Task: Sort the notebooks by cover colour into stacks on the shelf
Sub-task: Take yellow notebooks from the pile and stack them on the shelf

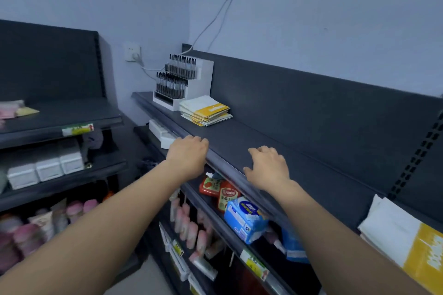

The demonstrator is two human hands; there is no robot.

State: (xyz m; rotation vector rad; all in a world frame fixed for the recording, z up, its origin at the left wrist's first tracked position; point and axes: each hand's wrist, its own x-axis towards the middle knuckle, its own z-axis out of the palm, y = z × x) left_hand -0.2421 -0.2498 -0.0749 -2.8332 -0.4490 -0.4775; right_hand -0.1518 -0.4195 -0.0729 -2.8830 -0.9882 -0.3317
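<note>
1. Our right fingers (266, 151) are spread and loosely bent, tips resting on the top shelf (311, 148), thumb down at its front lip. They hold nothing.
2. Our left fingers are curled under the knuckles and hidden, so we cannot tell whether they clasp the lip or merely rest on it. No notebook is in them.
3. Both palms face down. The left hand (188, 157) sits on the shelf's front edge and the right hand (268, 169) just beside it, further along the same edge.
4. Both forearms are bare and reach up and forward from the bottom of the view, wrists nearly straight.
5. The notebooks lie in two piles on this shelf, well apart. The far stack (206, 111) lies just beside a white pen display (183, 80) at the corner end. The near stack (405, 242) is at the right, partly cut off by the frame.
6. The shelf between the piles, where our hands rest, is bare.
7. We judge the sorting well along or finished, since every notebook in view is stacked and none is in hand.
8. Both piles show white and yellow covers, so we cannot tell whether colour truly separates them. Checking that is what seems left.
9. Wrapped packets (247, 218) fill the shelf below and play no part.
</note>
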